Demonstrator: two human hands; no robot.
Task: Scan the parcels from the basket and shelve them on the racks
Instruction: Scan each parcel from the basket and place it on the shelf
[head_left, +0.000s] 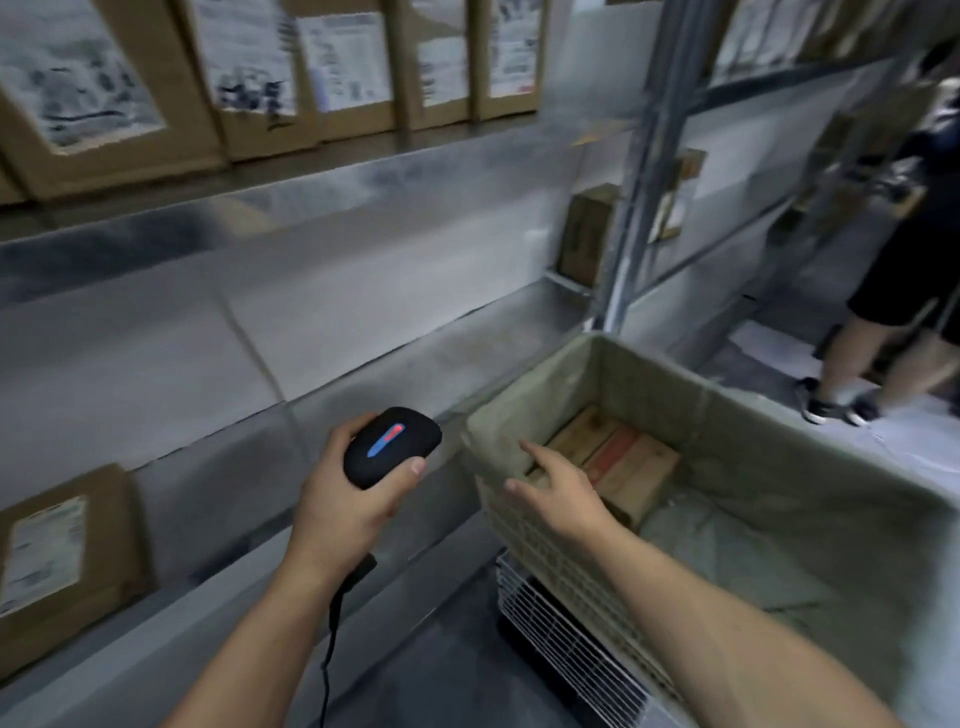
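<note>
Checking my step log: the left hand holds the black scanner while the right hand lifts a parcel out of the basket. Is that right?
Not quite. The head view shows the right hand empty, fingers spread, reaching toward the parcels that lie in the basket. The left hand does hold the black scanner.

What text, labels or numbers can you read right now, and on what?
Nothing reads clearly.
Labels on the upper-shelf boxes: blurred, unreadable.
Label on the lower-left box: blurred, unreadable.
Parcels in the basket: no legible print.
Scanner in the left hand: a red and blue light strip, no words.
</note>
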